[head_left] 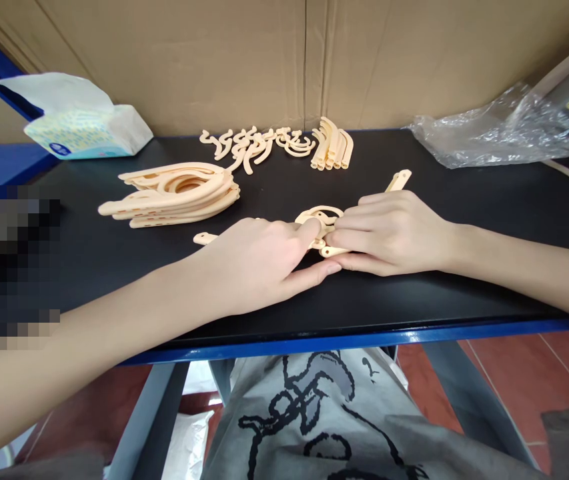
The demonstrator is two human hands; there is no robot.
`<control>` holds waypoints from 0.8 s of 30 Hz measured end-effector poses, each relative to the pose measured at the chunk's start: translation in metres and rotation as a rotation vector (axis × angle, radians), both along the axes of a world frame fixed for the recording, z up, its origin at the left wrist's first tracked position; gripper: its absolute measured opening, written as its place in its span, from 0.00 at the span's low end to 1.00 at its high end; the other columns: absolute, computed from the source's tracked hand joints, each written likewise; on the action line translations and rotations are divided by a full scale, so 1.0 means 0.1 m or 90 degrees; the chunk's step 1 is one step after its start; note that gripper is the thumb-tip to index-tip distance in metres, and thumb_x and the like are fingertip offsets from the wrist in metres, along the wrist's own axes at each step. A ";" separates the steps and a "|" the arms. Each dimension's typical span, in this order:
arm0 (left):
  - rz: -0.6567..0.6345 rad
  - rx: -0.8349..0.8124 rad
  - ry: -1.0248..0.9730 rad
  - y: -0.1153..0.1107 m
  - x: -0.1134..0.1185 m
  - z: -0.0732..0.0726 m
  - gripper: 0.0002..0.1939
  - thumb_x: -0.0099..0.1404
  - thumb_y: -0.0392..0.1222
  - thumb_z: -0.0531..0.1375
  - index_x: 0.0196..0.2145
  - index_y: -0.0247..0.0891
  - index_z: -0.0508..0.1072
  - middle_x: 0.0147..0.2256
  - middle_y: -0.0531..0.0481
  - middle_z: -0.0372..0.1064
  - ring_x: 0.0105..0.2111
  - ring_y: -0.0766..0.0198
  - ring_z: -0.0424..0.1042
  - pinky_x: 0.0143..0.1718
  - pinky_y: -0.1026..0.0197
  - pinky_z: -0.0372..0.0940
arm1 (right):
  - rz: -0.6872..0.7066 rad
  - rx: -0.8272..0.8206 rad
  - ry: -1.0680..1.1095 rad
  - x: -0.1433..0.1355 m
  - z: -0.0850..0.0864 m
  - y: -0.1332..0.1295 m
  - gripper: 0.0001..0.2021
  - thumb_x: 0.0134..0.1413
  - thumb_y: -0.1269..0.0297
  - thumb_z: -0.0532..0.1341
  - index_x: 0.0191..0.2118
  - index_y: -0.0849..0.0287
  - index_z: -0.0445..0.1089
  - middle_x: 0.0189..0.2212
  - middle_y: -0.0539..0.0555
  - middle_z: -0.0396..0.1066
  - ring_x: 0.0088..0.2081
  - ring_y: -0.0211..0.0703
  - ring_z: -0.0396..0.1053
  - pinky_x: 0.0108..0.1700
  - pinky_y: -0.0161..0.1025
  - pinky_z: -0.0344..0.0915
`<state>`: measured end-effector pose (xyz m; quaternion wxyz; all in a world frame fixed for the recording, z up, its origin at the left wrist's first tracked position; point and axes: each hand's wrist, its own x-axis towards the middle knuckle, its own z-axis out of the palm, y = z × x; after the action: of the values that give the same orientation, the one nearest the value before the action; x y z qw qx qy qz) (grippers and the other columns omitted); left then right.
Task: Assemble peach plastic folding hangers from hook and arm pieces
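Cream plastic pieces [320,217] with curved and straight parts lie between my two hands near the front of the black table. My left hand [269,257] is closed over their left side, its thumb reaching right along the front edge. From the right, my right hand [394,233] grips them with bent fingers, the fingertips meeting those of my left hand. One flat end with a hole [400,180] sticks out behind my right hand, and another end [205,238] shows left of my left hand. My fingers hide most of the joined area.
Stacked cream hanger-like frames [179,200] lie at the left. Small hooked pieces [251,145] and bent tubes [333,147] sit along the back. A tissue pack [87,130] stands back left, clear plastic bags [504,133] back right. The table's blue edge [314,346] runs in front.
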<state>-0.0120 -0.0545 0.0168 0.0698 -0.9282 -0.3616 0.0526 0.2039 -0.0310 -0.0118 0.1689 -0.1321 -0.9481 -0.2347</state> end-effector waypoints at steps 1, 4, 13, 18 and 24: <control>-0.002 0.004 0.001 0.00 0.00 0.00 0.25 0.76 0.58 0.47 0.50 0.33 0.68 0.27 0.47 0.73 0.23 0.54 0.73 0.22 0.61 0.50 | 0.003 -0.001 0.002 0.00 0.00 0.00 0.20 0.74 0.59 0.44 0.31 0.58 0.65 0.22 0.47 0.65 0.23 0.37 0.58 0.28 0.37 0.53; -0.009 0.015 0.000 0.00 -0.01 -0.01 0.25 0.76 0.58 0.46 0.51 0.32 0.68 0.27 0.47 0.73 0.23 0.53 0.73 0.21 0.61 0.49 | 0.017 -0.009 0.013 0.00 -0.01 0.01 0.19 0.74 0.59 0.46 0.31 0.58 0.64 0.22 0.47 0.66 0.23 0.37 0.59 0.28 0.37 0.54; -0.008 -0.003 -0.002 0.00 -0.02 -0.01 0.22 0.76 0.56 0.48 0.46 0.33 0.69 0.25 0.49 0.71 0.22 0.56 0.71 0.22 0.62 0.49 | 0.005 -0.070 0.008 0.01 0.01 0.02 0.17 0.73 0.57 0.46 0.36 0.58 0.66 0.25 0.47 0.71 0.24 0.37 0.62 0.29 0.37 0.54; -0.009 -0.011 -0.005 0.00 -0.01 0.00 0.20 0.76 0.55 0.49 0.45 0.34 0.69 0.26 0.49 0.71 0.23 0.56 0.71 0.22 0.62 0.49 | -0.010 -0.095 0.002 0.01 0.01 0.01 0.18 0.73 0.56 0.46 0.37 0.57 0.67 0.24 0.47 0.69 0.24 0.37 0.61 0.28 0.37 0.53; -0.002 -0.011 0.004 0.01 0.00 0.01 0.20 0.76 0.55 0.49 0.44 0.35 0.69 0.26 0.50 0.70 0.22 0.56 0.71 0.22 0.62 0.48 | -0.008 -0.094 0.009 0.02 0.01 0.01 0.16 0.73 0.56 0.47 0.36 0.57 0.66 0.23 0.47 0.68 0.23 0.37 0.59 0.27 0.37 0.51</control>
<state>-0.0124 -0.0539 0.0180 0.0630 -0.9293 -0.3591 0.0589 0.2054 -0.0300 -0.0111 0.1639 -0.1521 -0.9608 -0.1640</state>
